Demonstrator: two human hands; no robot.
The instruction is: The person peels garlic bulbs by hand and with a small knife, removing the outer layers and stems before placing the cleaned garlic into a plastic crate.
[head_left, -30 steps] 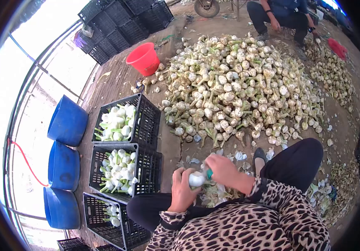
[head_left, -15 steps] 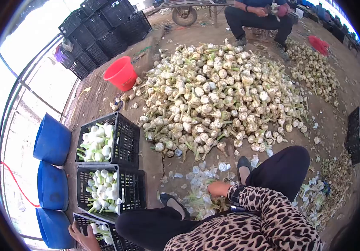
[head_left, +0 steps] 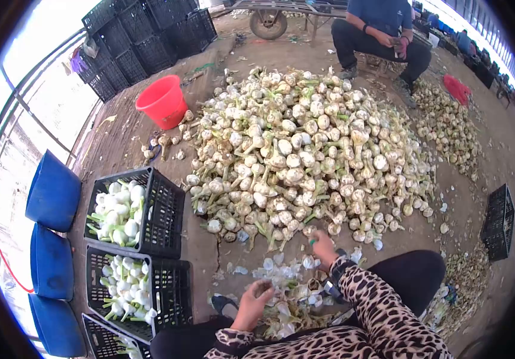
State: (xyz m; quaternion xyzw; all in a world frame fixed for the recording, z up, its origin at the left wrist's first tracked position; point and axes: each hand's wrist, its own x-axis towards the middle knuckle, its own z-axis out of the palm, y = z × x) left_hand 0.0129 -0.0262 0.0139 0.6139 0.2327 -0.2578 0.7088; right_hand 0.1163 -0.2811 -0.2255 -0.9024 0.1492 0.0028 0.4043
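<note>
At the near edge of a large heap of garlic bulbs (head_left: 293, 155), my right hand (head_left: 324, 248) is closed, fingertips against the bulbs. A small green bit shows at its fingers; what they hold is partly hidden. Over the litter of peeled skins (head_left: 284, 320) between my feet, my left hand (head_left: 251, 306) has half-curled fingers, the thumb apart, with nothing visible in it. Cleaned white garlic bulbs with green stems (head_left: 117, 212) fill a black crate (head_left: 164, 218) on my left. Another black crate (head_left: 170, 293) beside it holds more, and a third crate (head_left: 99, 341) is partly out of view.
Blue buckets (head_left: 52, 263) line the left side beyond the crates. A red bucket (head_left: 164, 102) stands left of the heap, with stacked black crates (head_left: 143, 48) behind. Across the heap sits another person (head_left: 380, 36). A black crate (head_left: 498, 224) is at right.
My left hand has come away from the nearest left crate to above the skins. My right hand has moved up from the skins to the heap's edge. The view has shifted slightly.
</note>
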